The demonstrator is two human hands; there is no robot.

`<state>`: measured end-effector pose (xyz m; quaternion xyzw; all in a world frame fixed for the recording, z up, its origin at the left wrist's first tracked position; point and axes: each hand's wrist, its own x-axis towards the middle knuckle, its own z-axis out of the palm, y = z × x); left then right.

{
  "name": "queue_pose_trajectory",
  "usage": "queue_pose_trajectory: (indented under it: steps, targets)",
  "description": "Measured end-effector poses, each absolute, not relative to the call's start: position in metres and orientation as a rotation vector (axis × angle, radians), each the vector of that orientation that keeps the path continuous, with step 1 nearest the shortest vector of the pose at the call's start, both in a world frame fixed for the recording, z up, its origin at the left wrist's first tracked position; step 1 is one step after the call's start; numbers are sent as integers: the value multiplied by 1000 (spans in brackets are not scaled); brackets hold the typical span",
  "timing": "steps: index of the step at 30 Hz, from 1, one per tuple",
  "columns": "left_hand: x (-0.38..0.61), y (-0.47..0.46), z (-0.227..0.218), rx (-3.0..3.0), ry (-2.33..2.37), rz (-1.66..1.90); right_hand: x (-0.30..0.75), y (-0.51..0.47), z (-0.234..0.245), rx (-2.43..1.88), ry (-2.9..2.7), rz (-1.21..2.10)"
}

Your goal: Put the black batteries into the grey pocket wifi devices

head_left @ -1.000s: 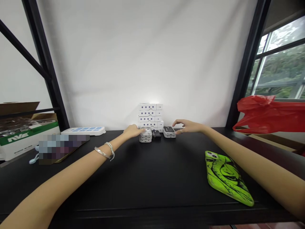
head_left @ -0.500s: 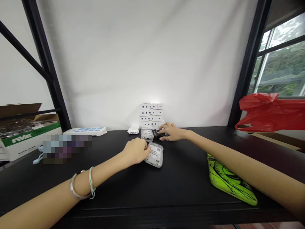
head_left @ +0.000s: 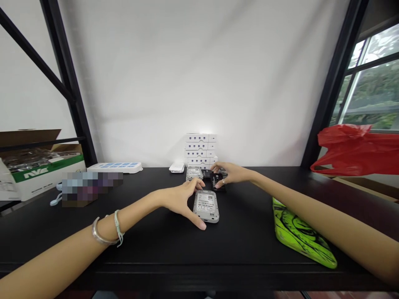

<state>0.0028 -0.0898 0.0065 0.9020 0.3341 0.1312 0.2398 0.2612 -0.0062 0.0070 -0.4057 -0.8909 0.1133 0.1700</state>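
Observation:
My left hand [head_left: 183, 200] rests on the black table [head_left: 156, 241], fingers spread round the left edge of a grey device [head_left: 206, 205] lying flat with its white label up. Farther back, my right hand [head_left: 230, 173] pinches a small black device [head_left: 217, 182] and tilts it up off the table. A second grey device [head_left: 194, 173] lies just behind, in front of a stack of small white boxes [head_left: 200, 150] against the wall. Bracelets sit on my left wrist.
A bright green phone case [head_left: 301, 234] lies at the right under my right forearm. A white power strip [head_left: 116, 167] and a small white item [head_left: 176, 167] sit at the back. A cardboard box [head_left: 34, 166] stands left, a red plastic bag [head_left: 355, 149] right.
My left hand drew one grey device from the back stack toward me and laid it flat. My right hand moved from the other stack to the black device and lifted it.

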Motion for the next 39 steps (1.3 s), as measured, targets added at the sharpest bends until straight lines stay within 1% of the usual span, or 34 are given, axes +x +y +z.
queue_pose_trajectory:
  steps: [7,10,12,17,19,22,26,29,34,36,39]
  targets:
    - [10,-88,-10,2375,890,477,256,-36,44,-1129,-2235,628]
    - [13,-87,-15,2338,884,525,242,-51,44,-1147,-2147,798]
    - [14,-87,-17,2320,891,538,232,-56,35,-1166,-2180,837]
    - [16,-88,-16,2309,963,534,220,-56,12,-1115,-2346,810]
    - [16,-88,-16,2301,978,528,220,-57,10,-1086,-2420,729]
    - [17,-87,-17,2291,962,547,221,-62,17,-1058,-2555,563]
    - [18,-87,-19,2280,967,575,223,-74,29,-1048,-2860,558]
    - [18,-87,-21,2275,955,615,222,-83,31,-1145,-2938,482]
    - [16,-84,-22,2304,923,666,227,-80,34,-899,-2946,332]
    - [15,-81,-20,2287,1005,705,240,-70,42,-967,-2929,327]
    - [13,-71,-14,2325,1202,747,271,-44,53,-1223,-2824,395]
